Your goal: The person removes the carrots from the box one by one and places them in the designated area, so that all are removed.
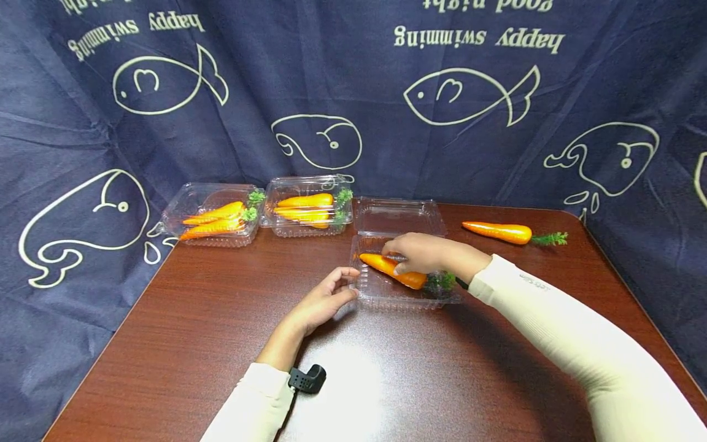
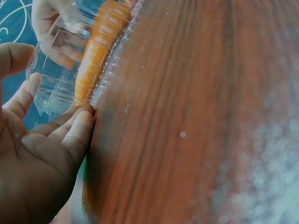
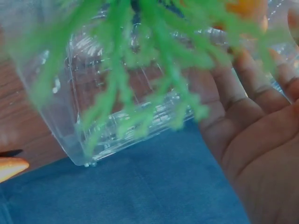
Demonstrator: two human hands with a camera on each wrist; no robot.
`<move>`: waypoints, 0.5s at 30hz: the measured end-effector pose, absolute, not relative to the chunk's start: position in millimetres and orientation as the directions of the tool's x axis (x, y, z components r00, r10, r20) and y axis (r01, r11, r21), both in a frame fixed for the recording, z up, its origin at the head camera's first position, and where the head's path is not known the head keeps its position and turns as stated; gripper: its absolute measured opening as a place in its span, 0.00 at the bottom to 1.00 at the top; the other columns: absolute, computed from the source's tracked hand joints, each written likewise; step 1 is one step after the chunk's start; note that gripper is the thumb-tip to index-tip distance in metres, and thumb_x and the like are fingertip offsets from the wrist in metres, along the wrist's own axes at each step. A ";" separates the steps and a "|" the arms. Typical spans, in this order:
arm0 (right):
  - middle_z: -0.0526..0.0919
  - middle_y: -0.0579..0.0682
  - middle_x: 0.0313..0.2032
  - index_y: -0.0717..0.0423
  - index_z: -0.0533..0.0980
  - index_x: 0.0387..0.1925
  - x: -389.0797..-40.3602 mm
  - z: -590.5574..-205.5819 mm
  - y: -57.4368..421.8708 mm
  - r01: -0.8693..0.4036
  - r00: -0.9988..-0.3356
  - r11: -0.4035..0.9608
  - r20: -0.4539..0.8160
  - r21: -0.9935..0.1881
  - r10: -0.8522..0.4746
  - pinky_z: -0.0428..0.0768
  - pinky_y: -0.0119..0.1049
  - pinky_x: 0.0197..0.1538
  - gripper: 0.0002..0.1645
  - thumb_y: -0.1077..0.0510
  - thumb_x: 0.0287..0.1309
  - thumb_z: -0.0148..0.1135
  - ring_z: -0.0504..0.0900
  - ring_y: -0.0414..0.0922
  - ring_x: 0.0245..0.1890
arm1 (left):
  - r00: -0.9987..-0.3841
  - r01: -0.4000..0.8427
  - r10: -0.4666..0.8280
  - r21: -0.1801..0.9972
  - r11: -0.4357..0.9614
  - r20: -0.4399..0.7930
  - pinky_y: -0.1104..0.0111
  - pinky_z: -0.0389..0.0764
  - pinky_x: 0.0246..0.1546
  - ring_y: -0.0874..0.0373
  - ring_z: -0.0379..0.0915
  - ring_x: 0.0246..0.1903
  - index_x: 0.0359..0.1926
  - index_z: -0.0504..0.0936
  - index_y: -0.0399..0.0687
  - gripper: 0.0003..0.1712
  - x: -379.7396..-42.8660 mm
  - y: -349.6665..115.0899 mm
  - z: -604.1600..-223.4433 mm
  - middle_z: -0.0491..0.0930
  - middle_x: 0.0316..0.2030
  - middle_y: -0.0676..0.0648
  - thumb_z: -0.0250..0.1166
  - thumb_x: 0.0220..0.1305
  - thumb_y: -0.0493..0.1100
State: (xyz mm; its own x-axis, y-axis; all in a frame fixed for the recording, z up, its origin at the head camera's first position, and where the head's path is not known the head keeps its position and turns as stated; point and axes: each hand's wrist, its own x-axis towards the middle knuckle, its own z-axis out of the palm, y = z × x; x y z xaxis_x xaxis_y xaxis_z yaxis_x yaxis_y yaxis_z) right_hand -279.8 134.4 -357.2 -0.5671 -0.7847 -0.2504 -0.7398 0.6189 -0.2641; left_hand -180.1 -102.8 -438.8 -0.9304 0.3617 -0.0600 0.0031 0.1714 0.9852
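Note:
An orange carrot [image 1: 378,263] with green leafy top [image 3: 121,70] lies slanted in an open clear plastic clamshell box [image 1: 381,298]. My right hand [image 1: 422,250] reaches down over it from the right, thumb on the near side of the carrot and fingers behind it. The left wrist view shows those fingers through the clear plastic, right beside the carrot [image 2: 98,51]. At the box's left wall is my left hand [image 1: 323,301], its extended fingers [image 2: 77,130] touching the plastic edge. The lid [image 1: 400,215] is folded back, away from me.
Two closed clamshell boxes, one at the far left [image 1: 221,239] and one beside it [image 1: 309,230], each hold carrots. Another carrot [image 1: 499,232] lies on the brown table [image 1: 237,344] at the back right. A blue cloth [image 1: 375,92] with fish drawings hangs behind the table.

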 end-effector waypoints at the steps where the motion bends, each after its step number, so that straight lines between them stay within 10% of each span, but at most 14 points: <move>1: 0.80 0.57 0.55 0.62 0.75 0.59 -280.6 -357.6 134.2 -0.739 -0.567 0.620 -0.254 -0.264 -0.783 0.72 0.50 0.61 0.25 0.60 0.61 0.68 0.77 0.54 0.57 | -0.931 0.001 0.361 0.986 0.169 -0.061 0.65 0.71 0.45 0.58 0.70 0.42 0.63 0.68 0.39 0.25 -180.0 -102.8 -438.5 0.73 0.54 0.35 0.60 0.67 0.38; 15: 0.82 0.53 0.47 0.59 0.73 0.61 -285.9 -365.9 130.6 -0.676 -0.597 0.690 -0.357 -0.258 -0.719 0.76 0.48 0.54 0.29 0.58 0.59 0.70 0.79 0.49 0.48 | -0.935 -0.007 0.347 0.983 0.186 -0.072 0.65 0.71 0.47 0.56 0.70 0.45 0.63 0.69 0.42 0.25 -179.8 -103.6 -438.7 0.73 0.56 0.37 0.61 0.66 0.38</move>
